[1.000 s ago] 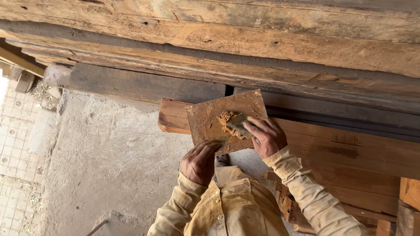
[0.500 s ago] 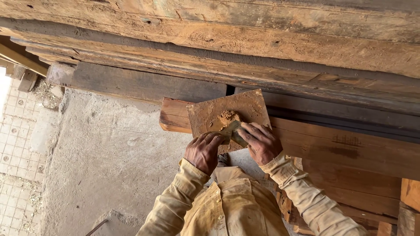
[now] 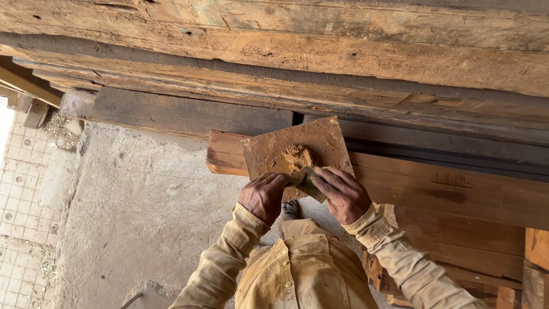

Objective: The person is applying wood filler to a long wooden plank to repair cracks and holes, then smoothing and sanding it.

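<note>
A square brown board [image 3: 320,142] smeared with filler rests on a reddish plank [image 3: 225,154], with a lump of tan putty [image 3: 296,157] near its middle. My left hand [image 3: 264,196] grips the board's near edge from below. My right hand [image 3: 341,194] holds a small putty knife [image 3: 306,179], its blade lying against the board just below the lump. Both hands are dusty, and tan sleeves cover my forearms.
Heavy weathered timber beams [image 3: 343,63] run across the top of the view. More planks [image 3: 457,200] are stacked at the right. A rough concrete floor [image 3: 131,217] lies at the left, with pale tiles [image 3: 23,189] beyond.
My left hand has moved up to the board's near edge. My right hand has drawn the knife down from the putty lump toward the board's lower edge.
</note>
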